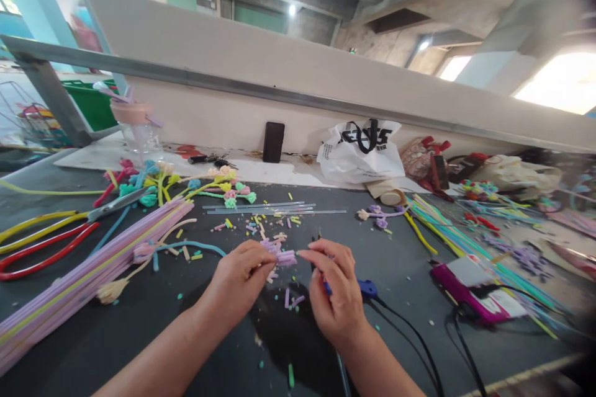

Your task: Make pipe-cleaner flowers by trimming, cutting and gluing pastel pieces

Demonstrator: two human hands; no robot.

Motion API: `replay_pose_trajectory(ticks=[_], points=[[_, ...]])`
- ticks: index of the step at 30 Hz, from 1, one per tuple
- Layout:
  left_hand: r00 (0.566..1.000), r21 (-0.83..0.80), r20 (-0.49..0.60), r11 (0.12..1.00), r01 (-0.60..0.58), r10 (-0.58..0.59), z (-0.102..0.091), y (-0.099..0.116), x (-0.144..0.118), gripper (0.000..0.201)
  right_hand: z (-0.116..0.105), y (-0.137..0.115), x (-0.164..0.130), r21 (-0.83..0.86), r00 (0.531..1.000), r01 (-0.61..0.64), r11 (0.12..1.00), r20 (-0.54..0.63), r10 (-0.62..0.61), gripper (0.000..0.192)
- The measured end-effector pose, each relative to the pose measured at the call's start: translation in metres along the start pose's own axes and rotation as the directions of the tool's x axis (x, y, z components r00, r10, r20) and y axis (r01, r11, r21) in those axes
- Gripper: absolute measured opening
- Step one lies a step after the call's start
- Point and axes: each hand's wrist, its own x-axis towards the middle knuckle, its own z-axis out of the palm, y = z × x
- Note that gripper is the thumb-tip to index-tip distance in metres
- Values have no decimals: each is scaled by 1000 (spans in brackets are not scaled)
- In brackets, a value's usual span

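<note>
My left hand [246,273] is closed, pinching a small bundle of short purple fuzzy stems [285,257] between thumb and fingers. Just right of the bundle hovers my right hand [338,291], its fingertips close to the stem ends and its thumb apart; nothing shows in its fingers. Beneath and beside the right hand is a blue-handled corded tool [367,288], which looks like a glue gun; the hand hides most of it. Cut purple pieces [287,298] lie on the dark table [223,347] below the bundle, with more coloured snippets [261,223] behind it.
Long purple stems [116,260], red-and-yellow-handled pliers or cutters [69,229] and fuzzy flowers [228,183] lie left. Clear sticks [274,207] lie behind my hands. A phone [274,142] and white bag [361,152] stand at the back. A magenta box [475,291] and black cords are right.
</note>
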Motion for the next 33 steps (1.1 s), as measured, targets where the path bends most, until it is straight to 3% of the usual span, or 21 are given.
replay_pose_trajectory(ticks=[2, 4, 7, 10, 23, 33], points=[[961, -221, 99, 936, 273, -257, 2, 2, 0, 13, 1, 4, 0, 56, 996, -65, 996, -61, 69, 38], [865, -418, 266, 758, 501, -425, 3, 5, -1, 18, 2, 7, 0, 134, 987, -141, 981, -62, 150, 32], [777, -575, 417, 524, 628, -472, 3, 11, -2, 21, 5, 8, -2, 258, 970, -234, 937, 0, 242, 27], [740, -618, 472, 419, 666, -480, 2, 15, -2, 22, 5, 8, -4, 338, 959, -277, 900, 40, 280, 25], [695, -596, 595, 358, 719, -404, 4, 10, -4, 18, 2, 5, 3, 506, 915, -399, 765, 173, 363, 15], [688, -557, 562, 405, 725, -460, 5, 11, -1, 19, 3, 7, 0, 518, 894, -444, 731, 198, 403, 15]])
